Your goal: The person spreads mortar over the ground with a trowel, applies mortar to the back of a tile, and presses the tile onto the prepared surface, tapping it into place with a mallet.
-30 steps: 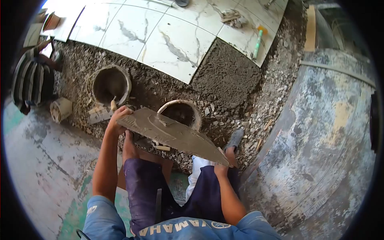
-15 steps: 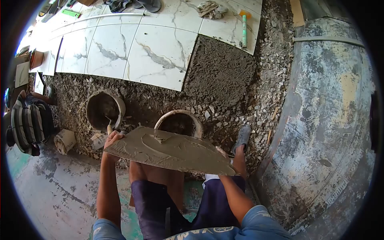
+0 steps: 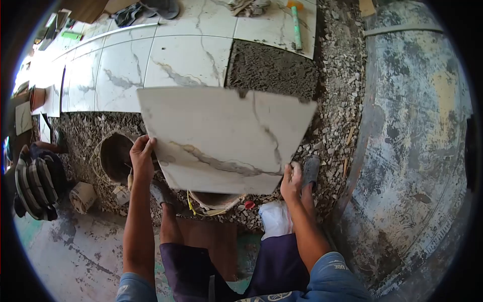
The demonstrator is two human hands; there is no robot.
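A large white tile (image 3: 216, 131) with grey-brown veins is held up in front of me, its glossy face toward the camera. My left hand (image 3: 143, 153) grips its left edge, thumb on the face. On the lower right edge my right hand (image 3: 292, 181) is closed around the tile. Beyond the tile's top edge lies a patch of rough grey mortar (image 3: 271, 68), partly hidden by it. Laid marble-patterned tiles (image 3: 121, 75) border that patch on the left. The tile's back is out of sight.
A bucket (image 3: 113, 156) stands left of the tile; another bucket (image 3: 216, 201) is mostly hidden beneath it. A green-handled mallet (image 3: 297, 30) and a crumpled cloth (image 3: 249, 7) lie on the laid tiles. Gravel (image 3: 342, 75) runs along the right. Another person (image 3: 43, 176) is at far left.
The tile has been turned over: its mortar-coated side faced up before, and now the white veined face shows. Both hands have moved forward with it, toward the mortar patch.
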